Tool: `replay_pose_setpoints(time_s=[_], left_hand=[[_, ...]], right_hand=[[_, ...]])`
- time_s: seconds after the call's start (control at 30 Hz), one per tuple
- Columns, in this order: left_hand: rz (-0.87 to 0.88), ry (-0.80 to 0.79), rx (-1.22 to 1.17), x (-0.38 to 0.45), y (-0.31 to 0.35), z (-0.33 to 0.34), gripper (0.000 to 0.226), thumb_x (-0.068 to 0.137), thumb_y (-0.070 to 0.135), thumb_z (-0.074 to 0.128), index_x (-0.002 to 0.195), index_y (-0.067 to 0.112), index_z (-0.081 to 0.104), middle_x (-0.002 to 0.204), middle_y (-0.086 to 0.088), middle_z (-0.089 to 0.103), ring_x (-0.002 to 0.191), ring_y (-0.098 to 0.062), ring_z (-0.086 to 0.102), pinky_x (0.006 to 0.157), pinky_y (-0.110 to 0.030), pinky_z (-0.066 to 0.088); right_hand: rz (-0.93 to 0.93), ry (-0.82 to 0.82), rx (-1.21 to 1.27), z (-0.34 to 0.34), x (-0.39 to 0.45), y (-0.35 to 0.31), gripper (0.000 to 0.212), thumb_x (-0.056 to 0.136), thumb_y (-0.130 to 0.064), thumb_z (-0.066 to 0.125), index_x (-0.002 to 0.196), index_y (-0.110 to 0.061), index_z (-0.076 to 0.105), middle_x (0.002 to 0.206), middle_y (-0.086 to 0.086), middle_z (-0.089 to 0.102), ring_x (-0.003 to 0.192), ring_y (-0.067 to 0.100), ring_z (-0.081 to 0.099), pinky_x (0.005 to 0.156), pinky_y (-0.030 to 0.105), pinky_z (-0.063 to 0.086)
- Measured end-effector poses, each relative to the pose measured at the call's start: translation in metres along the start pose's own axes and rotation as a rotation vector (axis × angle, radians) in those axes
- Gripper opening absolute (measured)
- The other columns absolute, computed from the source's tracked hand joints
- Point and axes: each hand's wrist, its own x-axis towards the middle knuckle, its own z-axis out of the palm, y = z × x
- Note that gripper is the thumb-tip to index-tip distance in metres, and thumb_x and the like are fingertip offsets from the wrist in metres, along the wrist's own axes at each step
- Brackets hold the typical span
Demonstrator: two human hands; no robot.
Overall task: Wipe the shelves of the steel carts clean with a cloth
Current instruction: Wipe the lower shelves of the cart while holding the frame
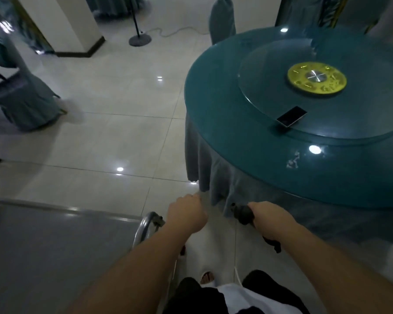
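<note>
Right hand (268, 219) grip around dark cloth (244, 215), left hand (186, 214) fisted, beside cart (55, 245) edge.

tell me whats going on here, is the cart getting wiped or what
Not at this moment. A person stands between a steel cart on their left and a round teal table on their right. The right hand grips a dark cloth, held in the air near the table's skirt, not on any shelf. The left hand is curled just beyond the cart's handle and seems to hold nothing. A phone lies on the table's glass turntable.
</note>
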Motion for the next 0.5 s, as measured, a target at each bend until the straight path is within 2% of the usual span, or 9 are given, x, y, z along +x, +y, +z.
replay_pose_setpoints(time_s=[0.1,0.2,0.3,0.37,0.43,0.5], left_hand=[[-0.068,0.0,-0.028,0.037,-0.007,-0.02,0.049,0.101,0.042,0.048,0.146,0.023,0.05,0.135,-0.006,0.06,0.115,-0.028,0.06,0.093,-0.043,0.05],[-0.159,0.006,-0.021,0.08,-0.008,-0.044,0.051,0.103,0.042,0.048,0.15,0.023,0.048,0.141,-0.006,0.058,0.12,-0.029,0.059,0.098,-0.044,0.05],[-0.239,0.039,-0.042,0.121,-0.004,-0.074,0.052,0.103,0.038,0.049,0.153,0.022,0.046,0.144,-0.007,0.057,0.124,-0.03,0.058,0.1,-0.044,0.051],[-0.27,0.062,-0.061,0.141,-0.001,-0.094,0.053,0.103,0.037,0.049,0.153,0.022,0.047,0.145,-0.007,0.057,0.126,-0.03,0.057,0.1,-0.044,0.049],[-0.281,0.072,-0.063,0.158,-0.001,-0.111,0.052,0.103,0.037,0.048,0.153,0.021,0.047,0.146,-0.007,0.056,0.127,-0.03,0.056,0.101,-0.044,0.047],[-0.309,0.077,-0.069,0.176,-0.007,-0.124,0.052,0.103,0.037,0.047,0.152,0.021,0.047,0.146,-0.007,0.055,0.128,-0.03,0.055,0.101,-0.044,0.047]], right_hand=[[-0.069,-0.018,-0.044,-0.029,0.047,0.001,0.015,0.101,-0.022,0.049,0.114,-0.021,0.057,0.12,0.004,0.063,0.106,0.026,0.062,0.09,0.038,0.052],[-0.118,-0.018,-0.088,-0.068,0.101,0.002,0.016,0.101,-0.02,0.05,0.116,-0.021,0.057,0.12,0.004,0.063,0.106,0.026,0.063,0.089,0.04,0.053],[-0.192,0.019,-0.116,-0.111,0.152,0.001,0.019,0.1,-0.016,0.05,0.117,-0.021,0.057,0.119,0.004,0.063,0.105,0.025,0.063,0.081,0.036,0.05],[-0.241,0.046,-0.134,-0.145,0.18,-0.003,0.015,0.098,-0.014,0.049,0.11,-0.021,0.055,0.116,0.005,0.064,0.103,0.027,0.063,0.077,0.035,0.046],[-0.29,0.056,-0.149,-0.176,0.203,-0.009,0.01,0.098,-0.014,0.047,0.102,-0.023,0.05,0.115,0.006,0.064,0.102,0.028,0.063,0.081,0.037,0.051],[-0.332,0.051,-0.167,-0.203,0.226,-0.017,0.01,0.099,-0.014,0.047,0.103,-0.023,0.05,0.114,0.006,0.064,0.1,0.026,0.062,0.083,0.038,0.052]])
